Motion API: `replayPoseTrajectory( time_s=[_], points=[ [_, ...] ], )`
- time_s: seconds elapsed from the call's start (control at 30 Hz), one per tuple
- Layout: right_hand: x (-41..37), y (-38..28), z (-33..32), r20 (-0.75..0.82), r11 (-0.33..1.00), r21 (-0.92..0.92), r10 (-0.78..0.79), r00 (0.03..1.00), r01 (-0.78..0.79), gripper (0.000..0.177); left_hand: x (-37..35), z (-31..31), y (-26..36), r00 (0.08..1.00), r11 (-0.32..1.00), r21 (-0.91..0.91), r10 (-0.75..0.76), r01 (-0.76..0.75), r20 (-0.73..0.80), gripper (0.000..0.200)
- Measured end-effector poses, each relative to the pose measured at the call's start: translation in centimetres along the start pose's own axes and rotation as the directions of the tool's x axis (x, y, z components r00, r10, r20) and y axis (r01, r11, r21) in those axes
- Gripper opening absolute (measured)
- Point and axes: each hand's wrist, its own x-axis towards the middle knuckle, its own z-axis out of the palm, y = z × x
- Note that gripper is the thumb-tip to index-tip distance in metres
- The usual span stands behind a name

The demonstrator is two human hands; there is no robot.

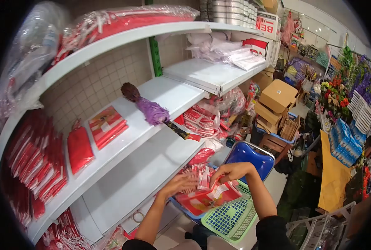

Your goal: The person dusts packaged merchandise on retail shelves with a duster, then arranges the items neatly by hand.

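Note:
My right hand (232, 171) pinches the upper edge of a flat red packet (225, 195) with a pale label and a yellowish printed picture. Fingers stretched out and slightly blurred, my left hand (180, 184) is over the left side of the packets and holds nothing that I can see. Behind the packet lie more red and white plastic-wrapped packets (203, 171). Beneath them a green plastic basket (232, 238) shows its lattice side, with a blue rim (178, 205) partly covered next to it.
A blue padded chair (249, 158) stands beyond my right hand. On the white shelf (129, 141) lie a purple feather duster (152, 110), a red packet stack (108, 125) and a red pouch (79, 148). Cardboard boxes (279, 96) are piled behind.

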Motion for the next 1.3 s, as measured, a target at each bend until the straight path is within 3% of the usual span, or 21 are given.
replayPoseTrajectory(
  time_s=[0.07, 0.13, 0.23, 0.3, 0.33, 0.43, 0.5, 0.53, 0.63, 0.67, 0.77, 0.8, 0.9, 0.97, 1.07, 1.1, 1.13, 1.17, 1.23, 1.27, 1.3],
  points=[
    [2.3, -3.1, -0.7, 0.052, 0.999, -0.053, -0.010, 0.999, 0.012, 0.030, -1.3, 3.1, 0.8, 0.992, 0.984, -0.181, 0.021, 0.003, 0.128, 0.065],
    [4.6, -4.8, -0.8, 0.064, 0.987, -0.115, -0.102, 0.993, 0.109, 0.030, -3.7, 7.0, 2.2, 0.994, 0.954, -0.287, 0.100, -0.083, 0.045, 0.069],
    [7.1, -9.6, -0.8, -0.120, 0.897, -0.438, 0.002, 0.993, -0.055, 0.029, -7.4, 10.0, 4.1, 0.940, 0.924, -0.257, 0.214, -0.283, -0.265, 0.068],
    [8.2, -12.3, -0.2, -0.285, 0.862, -0.507, -0.185, 0.941, 0.016, 0.026, -8.6, 8.5, 3.6, 0.924, 0.933, -0.217, 0.210, -0.287, -0.319, 0.067],
    [8.6, -13.5, 0.2, -0.350, 0.838, -0.544, -0.264, 0.899, 0.034, 0.025, -9.4, 8.3, 3.9, 0.915, 0.937, -0.199, 0.207, -0.287, -0.346, 0.066],
    [10.7, -14.8, 0.7, -0.564, 0.770, -0.638, -0.477, 0.674, 0.010, 0.021, -11.8, 8.2, 6.9, 0.924, 0.837, -0.451, 0.156, -0.312, -0.349, 0.062],
    [12.0, -15.9, 0.0, -0.656, 0.713, -0.694, -0.569, 0.497, -0.100, 0.018, -13.4, 9.8, 10.8, 0.837, 0.864, -0.303, 0.212, -0.401, -0.504, 0.054],
    [12.7, -15.7, -1.0, -0.629, 0.593, -0.769, -0.633, 0.450, -0.240, 0.018, -14.2, 9.3, 11.7, 0.809, 0.865, -0.259, 0.242, -0.430, -0.535, 0.052],
    [15.8, -13.6, -3.8, -0.668, 0.436, -0.720, -0.645, 0.370, -0.540, 0.022, -15.9, 7.7, 14.8, 0.673, 0.797, -0.134, 0.391, -0.589, -0.627, 0.048],
    [16.4, -12.8, -4.3, -0.723, 0.368, -0.662, -0.544, 0.426, -0.653, 0.032, -16.3, 7.1, 15.9, 0.613, 0.757, -0.090, 0.447, -0.647, -0.652, 0.046],
    [18.4, -9.2, -5.8, -0.868, 0.382, -0.493, -0.164, 0.468, -0.782, 0.044, -16.9, 4.9, 19.4, 0.511, 0.710, 0.051, 0.552, -0.702, -0.659, 0.044],
    [19.3, -6.7, -6.7, -0.875, 0.361, -0.482, -0.165, 0.454, -0.798, 0.053, -17.2, 4.1, 20.1, 0.509, 0.710, 0.052, 0.551, -0.702, -0.661, 0.043],
    [19.3, -6.2, -6.0, -0.904, 0.527, -0.424, -0.190, 0.384, -0.737, 0.052, -17.9, 1.8, 21.8, 0.511, 0.696, 0.033, 0.558, -0.718, -0.653, 0.040],
    [18.3, -4.5, -5.5, -0.906, 0.738, -0.411, -0.263, 0.333, -0.536, 0.043, -18.5, 0.8, 22.6, 0.530, 0.672, -0.011, 0.573, -0.741, -0.625, 0.040],
    [18.5, -1.4, -2.1, -0.885, 0.857, -0.462, -0.429, 0.179, -0.230, 0.037, -17.8, 1.1, 22.9, 0.395, 0.615, 0.105, 0.617, -0.781, -0.680, 0.044],
    [18.2, -2.4, 0.7, -0.954, 0.964, -0.187, -0.133, 0.269, -0.189, 0.033, -17.7, 1.0, 22.8, 0.341, 0.597, 0.164, 0.638, -0.785, -0.691, 0.045],
    [18.8, -0.9, 2.9, -0.940, 0.971, -0.237, -0.217, 0.265, -0.044, 0.031, -17.6, 0.4, 22.4, 0.349, 0.572, 0.132, 0.649, -0.809, -0.676, 0.049],
    [18.8, -0.5, 5.5, -0.936, 0.997, -0.074, -0.064, 0.347, -0.015, 0.029, -17.7, -0.2, 22.1, 0.399, 0.568, 0.076, 0.661, -0.820, -0.636, 0.051],
    [18.8, 1.1, 9.5, -0.866, 0.984, -0.179, -0.154, 0.475, -0.008, 0.027, -18.3, -1.1, 21.8, 0.494, 0.569, -0.037, 0.679, -0.822, -0.543, 0.055],
    [18.4, 0.5, 10.7, -0.824, 0.966, -0.256, -0.211, 0.525, -0.014, 0.026, -18.2, 0.6, 22.4, 0.389, 0.532, 0.047, 0.673, -0.846, -0.629, 0.054],
    [18.2, 0.1, 11.7, -0.776, 0.943, -0.332, -0.265, 0.573, -0.014, 0.024, -17.3, -3.5, 21.1, 0.118, 0.467, 0.357, 0.724, -0.809, -0.679, 0.052]
  ],
)
